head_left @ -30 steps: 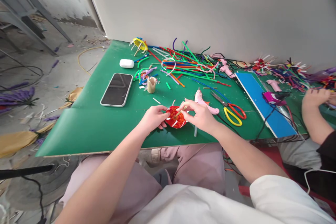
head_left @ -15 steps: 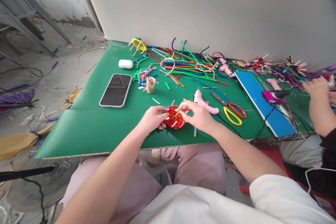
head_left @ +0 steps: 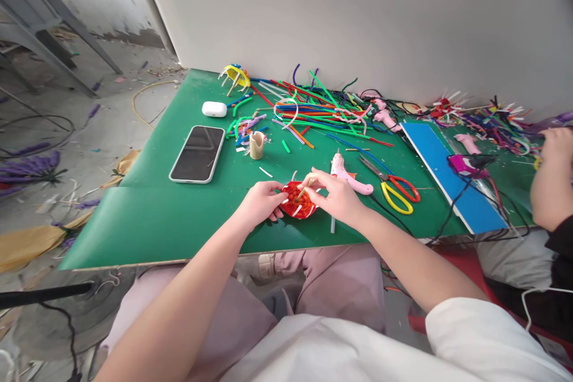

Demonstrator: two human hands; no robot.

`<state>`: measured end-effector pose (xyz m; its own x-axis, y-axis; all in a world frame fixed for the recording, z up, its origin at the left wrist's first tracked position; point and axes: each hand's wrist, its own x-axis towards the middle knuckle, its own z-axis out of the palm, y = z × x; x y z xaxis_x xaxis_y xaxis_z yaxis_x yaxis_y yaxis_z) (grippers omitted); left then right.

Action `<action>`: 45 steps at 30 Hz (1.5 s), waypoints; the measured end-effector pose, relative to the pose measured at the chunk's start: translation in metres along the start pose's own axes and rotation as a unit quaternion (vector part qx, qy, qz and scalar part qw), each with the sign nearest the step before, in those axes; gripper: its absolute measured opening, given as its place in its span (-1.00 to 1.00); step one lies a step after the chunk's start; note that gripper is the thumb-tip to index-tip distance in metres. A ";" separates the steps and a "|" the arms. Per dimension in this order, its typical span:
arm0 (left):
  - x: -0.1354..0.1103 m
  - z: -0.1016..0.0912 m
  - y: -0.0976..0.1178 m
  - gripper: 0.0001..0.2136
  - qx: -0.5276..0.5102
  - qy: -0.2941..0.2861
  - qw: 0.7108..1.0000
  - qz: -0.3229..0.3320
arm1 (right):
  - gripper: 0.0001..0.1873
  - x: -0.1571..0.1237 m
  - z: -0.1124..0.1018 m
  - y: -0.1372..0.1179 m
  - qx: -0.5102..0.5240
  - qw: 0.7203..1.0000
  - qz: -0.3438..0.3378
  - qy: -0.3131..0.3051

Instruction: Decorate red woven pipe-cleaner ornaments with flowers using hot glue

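Close to the table's front edge, a round red-orange piece [head_left: 299, 206] with white strips around it lies between my hands. My left hand [head_left: 262, 201] pinches its left rim. In my right hand [head_left: 333, 192] is a thin wooden stick [head_left: 304, 190], held slanted, its lower end against the middle of the red piece. Just beyond my right hand a pink glue gun [head_left: 349, 176] rests on the table. Scissors [head_left: 394, 185] with one red and one yellow handle lie to its right.
On the green table [head_left: 147, 215] are a phone [head_left: 197, 154], a white earbud case [head_left: 214, 109], a short bamboo tube [head_left: 256, 146] and many coloured pipe cleaners [head_left: 313, 113]. A blue board [head_left: 452, 176] with cables lies right. Another person's hand [head_left: 557, 149] is at far right.
The stick in my right hand has become more upright, with slight finger movement. My left hand stays on the red piece. The other person's hand at far right has shifted rightward.
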<state>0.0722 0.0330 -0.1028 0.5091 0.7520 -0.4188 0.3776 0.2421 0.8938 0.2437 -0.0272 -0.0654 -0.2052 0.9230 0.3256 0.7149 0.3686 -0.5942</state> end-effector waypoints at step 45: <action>-0.004 0.003 0.009 -0.87 0.006 0.004 1.000 -0.011 | -0.90 -0.004 0.006 0.006 -0.033 0.996 -0.075 0.045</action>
<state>0.0757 0.0297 -0.0938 0.4942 0.7519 -0.4363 0.3982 0.2503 0.8825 0.2449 -0.0278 -0.0748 -0.2553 0.8431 0.4733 0.7239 0.4912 -0.4845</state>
